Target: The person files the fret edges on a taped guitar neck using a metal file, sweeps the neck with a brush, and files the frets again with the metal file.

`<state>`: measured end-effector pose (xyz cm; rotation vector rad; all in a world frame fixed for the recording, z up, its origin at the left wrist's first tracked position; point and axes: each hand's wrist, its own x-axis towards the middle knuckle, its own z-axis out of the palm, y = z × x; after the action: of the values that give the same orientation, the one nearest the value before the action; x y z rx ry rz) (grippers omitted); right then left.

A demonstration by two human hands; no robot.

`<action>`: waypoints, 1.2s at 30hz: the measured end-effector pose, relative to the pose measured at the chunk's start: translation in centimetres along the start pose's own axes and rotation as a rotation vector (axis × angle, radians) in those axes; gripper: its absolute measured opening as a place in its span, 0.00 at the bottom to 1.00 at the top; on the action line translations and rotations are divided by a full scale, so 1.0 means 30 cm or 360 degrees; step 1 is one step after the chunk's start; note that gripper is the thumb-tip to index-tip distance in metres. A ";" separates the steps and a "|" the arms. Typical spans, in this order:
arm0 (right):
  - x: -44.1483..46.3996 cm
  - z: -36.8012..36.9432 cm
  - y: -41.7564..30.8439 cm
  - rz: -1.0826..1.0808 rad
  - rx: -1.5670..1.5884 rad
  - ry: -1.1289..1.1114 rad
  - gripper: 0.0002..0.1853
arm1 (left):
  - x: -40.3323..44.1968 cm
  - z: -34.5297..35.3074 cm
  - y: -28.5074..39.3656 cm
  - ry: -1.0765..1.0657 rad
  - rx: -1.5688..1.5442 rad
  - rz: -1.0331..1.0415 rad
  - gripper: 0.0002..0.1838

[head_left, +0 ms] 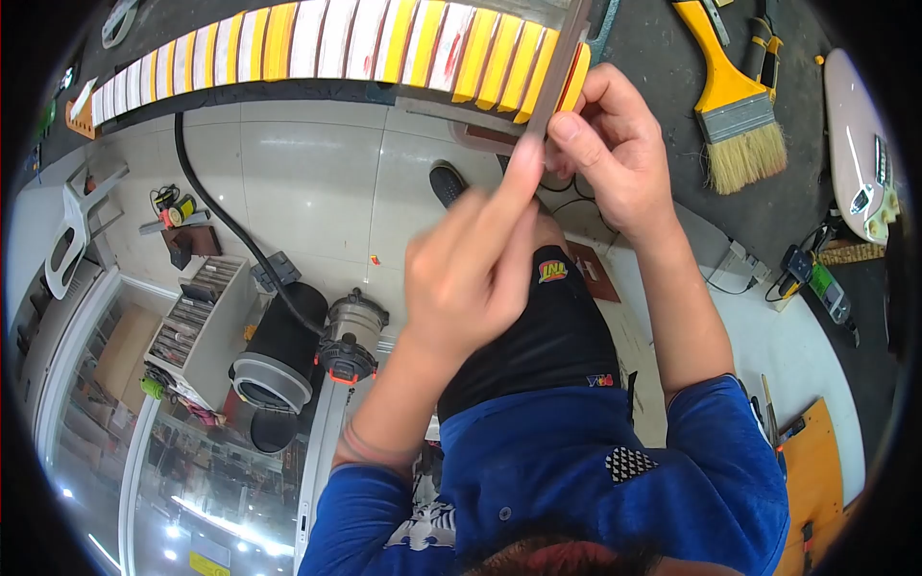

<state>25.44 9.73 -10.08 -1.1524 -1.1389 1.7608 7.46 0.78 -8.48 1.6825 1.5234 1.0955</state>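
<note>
A long row of yellow and white blocks (327, 40), split by thin lines, curves across the top. Over its right end slants a thin dark strip (555, 82). My left hand (461, 274), blurred by motion, has its fingertips closed at the strip's lower end. To the right, my right hand (619, 149) pinches beside a yellow end piece (576, 84) with a red edge; its thumb and forefinger are close to the strip. Their exact contact is partly hidden. Red marks show on a few white blocks.
A yellow-handled brush (725, 96) lies on the dark bench (663, 58) at the right. Beyond it are a pale guitar-like body (855, 144) and a green device (828, 291). Below left stand a vacuum-like canister (353, 326), a black bin (279, 355) and a white rack (206, 336).
</note>
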 end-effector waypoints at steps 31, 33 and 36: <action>0.004 0.008 0.001 -0.0045 -0.0023 0.0035 0.10 | -0.260 -0.152 0.087 -0.0191 0.0457 -0.0158 0.33; 0.007 0.002 0.003 -0.0014 -0.0049 0.0053 0.10 | -0.177 -0.127 0.106 -0.0182 0.0487 -0.0177 0.33; 0.007 0.006 -0.009 0.0049 -0.0029 0.0070 0.11 | 0.018 -0.043 0.106 -0.0071 0.0400 -0.0153 0.33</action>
<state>25.23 9.95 -9.84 -1.2194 -1.1186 1.7429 7.83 0.71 -5.04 1.7637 1.7529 0.8394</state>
